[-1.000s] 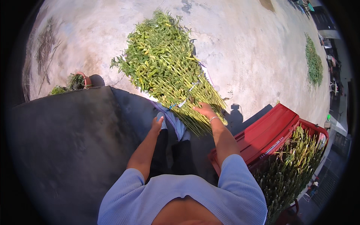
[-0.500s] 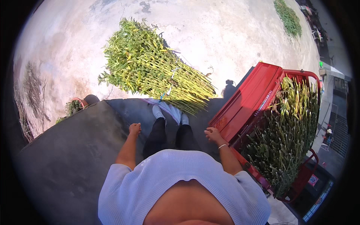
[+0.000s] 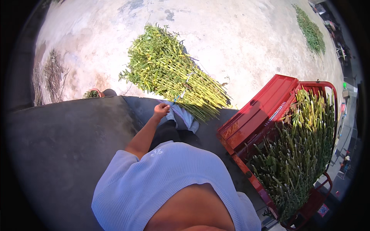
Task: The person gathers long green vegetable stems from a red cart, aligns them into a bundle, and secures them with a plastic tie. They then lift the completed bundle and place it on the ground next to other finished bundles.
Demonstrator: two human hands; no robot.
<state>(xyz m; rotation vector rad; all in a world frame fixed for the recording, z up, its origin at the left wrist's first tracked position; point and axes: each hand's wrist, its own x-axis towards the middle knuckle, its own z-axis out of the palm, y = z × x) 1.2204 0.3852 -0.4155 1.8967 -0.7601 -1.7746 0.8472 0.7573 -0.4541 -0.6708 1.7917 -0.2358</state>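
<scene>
My left hand is in front of my legs, its fingers loosely curled with nothing visible in them. From above it appears close to the near side of a large tied bundle of leafy green stalks, but I see no contact. The bundle lies on the ground, leaves at the far left and cut stems at the near right, with blue and white ties round it. A white cloth or sheet shows under its near edge, by my shoes. My right hand is out of sight, hidden behind my body.
On my right stands a red cart with its tailgate folded down and more cut stalks in its bed. A planter and dry stems are at the left. Low green weeds grow at the far right.
My body has turned and leaned. My left hand has swung forward and right, nearer the bundle. My right hand, seen beside the cart before, has gone out of view.
</scene>
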